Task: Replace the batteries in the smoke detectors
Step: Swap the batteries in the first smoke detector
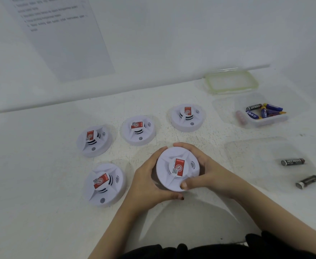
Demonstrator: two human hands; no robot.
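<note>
A round white smoke detector (174, 179) with a red label sits between both hands near the middle of the table. My left hand (149, 182) curls round its left rim, thumb under the near edge. My right hand (205, 174) grips its right rim, thumb on the near edge. Several more white detectors lie face up on the table: one at near left (105, 195), one at far left (95, 146), one in the middle (138, 136), one at far right (188, 123). Two black batteries (292, 162) (307, 181) lie loose at the right.
A clear plastic box (269, 121) at far right holds several blue and black batteries. Its green-rimmed lid (232, 81) lies behind it by the wall. A second clear container (256, 152) surrounds the loose batteries. A printed sheet (60, 34) hangs on the wall at upper left.
</note>
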